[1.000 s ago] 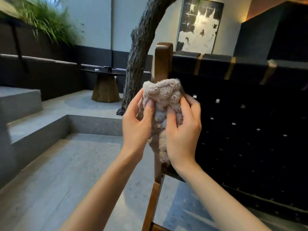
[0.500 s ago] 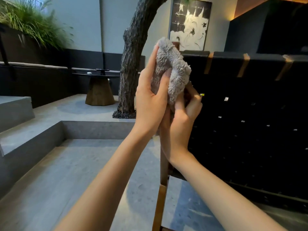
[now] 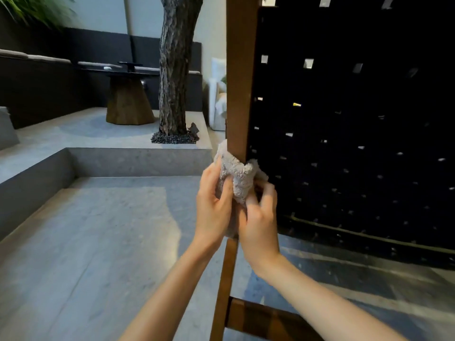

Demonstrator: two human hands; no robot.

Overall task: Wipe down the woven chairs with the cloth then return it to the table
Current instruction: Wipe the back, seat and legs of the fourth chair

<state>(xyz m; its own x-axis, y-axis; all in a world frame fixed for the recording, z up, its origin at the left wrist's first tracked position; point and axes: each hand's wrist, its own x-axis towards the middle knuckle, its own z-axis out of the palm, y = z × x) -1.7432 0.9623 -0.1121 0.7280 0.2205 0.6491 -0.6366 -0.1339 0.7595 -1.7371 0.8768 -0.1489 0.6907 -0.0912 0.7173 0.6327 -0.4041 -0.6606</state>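
Note:
A fluffy grey cloth is wrapped round the brown wooden upright of the woven chair, about halfway down the post. My left hand grips the cloth from the left and my right hand grips it from the right, both pressed close together around the post. The chair's black woven back fills the right side. Part of the cloth is hidden between my palms.
A dark round table on a wooden base stands on the raised platform at the back left, beside a tree trunk. Grey stone steps run along the left. The chair's lower wooden rail crosses below my arms.
Both hands have slid the cloth from the top of the chair post down to its middle. The view has dropped lower and closer to the chair.

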